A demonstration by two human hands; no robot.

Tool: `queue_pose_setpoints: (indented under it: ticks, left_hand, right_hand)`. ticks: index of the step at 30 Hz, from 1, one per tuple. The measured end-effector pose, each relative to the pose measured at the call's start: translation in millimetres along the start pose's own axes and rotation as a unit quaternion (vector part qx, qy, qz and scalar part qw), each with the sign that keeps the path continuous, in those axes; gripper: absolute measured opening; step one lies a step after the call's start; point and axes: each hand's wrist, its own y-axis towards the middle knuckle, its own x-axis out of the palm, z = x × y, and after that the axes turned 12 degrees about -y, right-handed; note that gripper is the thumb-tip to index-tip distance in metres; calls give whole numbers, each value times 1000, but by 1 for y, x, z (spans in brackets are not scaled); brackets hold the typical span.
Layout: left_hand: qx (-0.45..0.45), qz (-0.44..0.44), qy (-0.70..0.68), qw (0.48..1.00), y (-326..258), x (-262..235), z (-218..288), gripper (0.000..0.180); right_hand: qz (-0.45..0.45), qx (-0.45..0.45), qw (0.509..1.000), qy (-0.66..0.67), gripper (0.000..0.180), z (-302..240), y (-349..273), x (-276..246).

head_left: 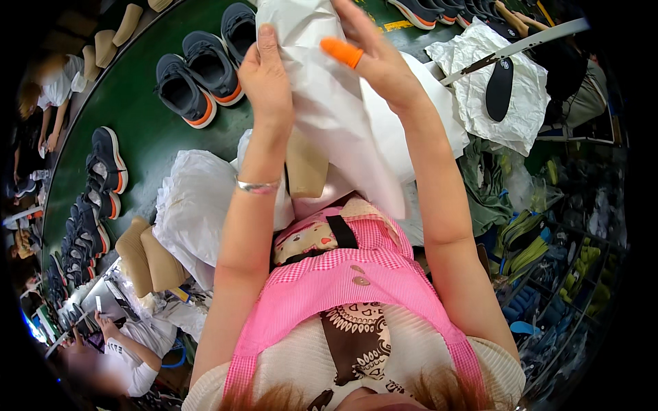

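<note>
A crinkled white sheet of wrapping paper (322, 89) hangs in front of me, its lower end trailing toward my lap. My left hand (269, 82) pinches its left edge, thumb up; the fingers behind are partly hidden. On the right, my right hand (384, 65) lies against the sheet with thumb and fingers spread. An orange finger cot (341, 52) covers that thumb. The upper fingertips are cut off by the frame's top edge. Beneath the sheet, a beige curved insert (306, 164) shows in part. Dark grey sneakers (205, 65) with orange and white soles stand left of my left hand.
A green work table (140, 89) curves around the left, bearing a row of sneakers (86, 226). Beige inserts (147, 257) and white crumpled paper (195, 198) lie nearby. At right are a black insole (500, 89) on paper and a rack of bagged items (548, 294). Co-workers sit left and right.
</note>
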Motion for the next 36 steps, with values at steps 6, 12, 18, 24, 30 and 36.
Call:
queue_pose_setpoints:
  ticks: [6, 12, 18, 24, 30, 36]
  left_hand:
    - [9, -26, -96, 995, -4, 3, 7, 30]
    - [-178, -67, -125, 974, -6, -13, 21, 46]
    - [-288, -120, -247, 918, -10, -38, 30, 47]
    - [-146, -52, -204, 967, 12, -51, 35, 47]
    - [-106, 88, -259, 956, 24, -38, 32, 47]
    - [-183, 163, -315, 917, 31, -33, 15, 55]
  right_hand:
    - [16, 100, 992, 80, 47, 14, 10, 19]
    - [22, 195, 889, 413, 41, 5, -4, 33]
    - [169, 35, 980, -101, 36, -9, -1, 34]
    - [-50, -35, 987, -148, 62, -37, -40, 8]
    - [123, -44, 960, -247, 50, -25, -56, 29]
    - [227, -207, 907, -290, 50, 20, -28, 44]
